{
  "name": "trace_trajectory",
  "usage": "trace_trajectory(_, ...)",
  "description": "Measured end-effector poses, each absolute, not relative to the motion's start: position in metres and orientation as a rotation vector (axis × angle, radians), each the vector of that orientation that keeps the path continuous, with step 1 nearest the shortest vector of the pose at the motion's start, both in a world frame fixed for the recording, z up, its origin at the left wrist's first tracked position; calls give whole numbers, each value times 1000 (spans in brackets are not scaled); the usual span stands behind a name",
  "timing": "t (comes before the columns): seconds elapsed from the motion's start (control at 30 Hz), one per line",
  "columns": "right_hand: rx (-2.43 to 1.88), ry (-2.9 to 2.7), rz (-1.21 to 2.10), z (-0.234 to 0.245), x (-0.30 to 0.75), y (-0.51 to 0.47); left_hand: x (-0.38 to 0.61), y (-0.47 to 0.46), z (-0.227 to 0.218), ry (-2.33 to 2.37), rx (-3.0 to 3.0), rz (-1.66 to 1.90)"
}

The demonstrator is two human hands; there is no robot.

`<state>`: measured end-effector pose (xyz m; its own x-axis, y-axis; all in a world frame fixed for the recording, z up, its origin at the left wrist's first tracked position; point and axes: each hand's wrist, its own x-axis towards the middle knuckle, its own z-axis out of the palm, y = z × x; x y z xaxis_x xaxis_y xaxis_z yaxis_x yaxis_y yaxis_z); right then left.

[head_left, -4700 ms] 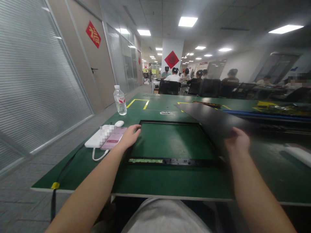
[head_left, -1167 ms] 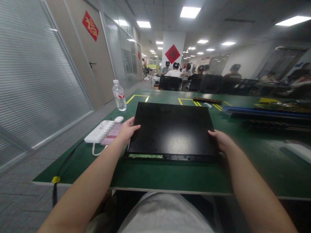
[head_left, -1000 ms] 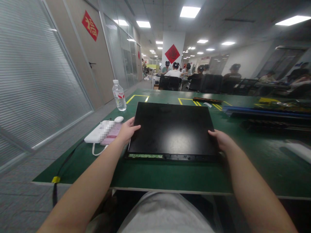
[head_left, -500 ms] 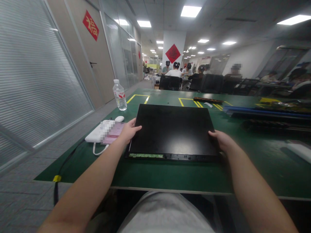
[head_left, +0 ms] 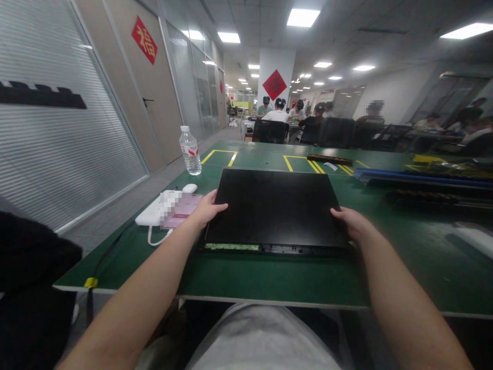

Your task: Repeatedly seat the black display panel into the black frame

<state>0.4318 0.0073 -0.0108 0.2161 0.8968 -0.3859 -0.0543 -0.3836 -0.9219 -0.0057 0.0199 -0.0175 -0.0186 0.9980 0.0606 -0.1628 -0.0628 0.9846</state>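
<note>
A flat black display panel (head_left: 275, 208) lies low over the green table in front of me, its front edge showing a green circuit strip (head_left: 231, 247) at the left. My left hand (head_left: 208, 208) grips the panel's left edge, thumb on top and the other fingers partly hidden beside it. On the opposite edge, my right hand (head_left: 352, 222) holds the panel the same way, its fingers mostly hidden below. Whether the panel's underside touches the table everywhere, I cannot tell.
Left of the panel are a white box with a cable (head_left: 148, 213), a pink phone-like item (head_left: 185, 209), a white mouse-like object (head_left: 189, 188) and a water bottle (head_left: 190, 151). Blue strips (head_left: 416, 181) lie at the right. Someone in dark clothing (head_left: 34, 288) is at the left edge.
The panel's far edge has dipped slightly, and the glare on its surface has faded. Both hands keep their hold. A person in dark clothing and a dark bar-like object have appeared at the left.
</note>
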Motion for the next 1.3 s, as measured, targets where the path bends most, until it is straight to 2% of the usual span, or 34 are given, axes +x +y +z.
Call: trace_trajectory(1.3,-1634,-880,1181,-12,430,8,-2,15,-10,1218,1079,1272)
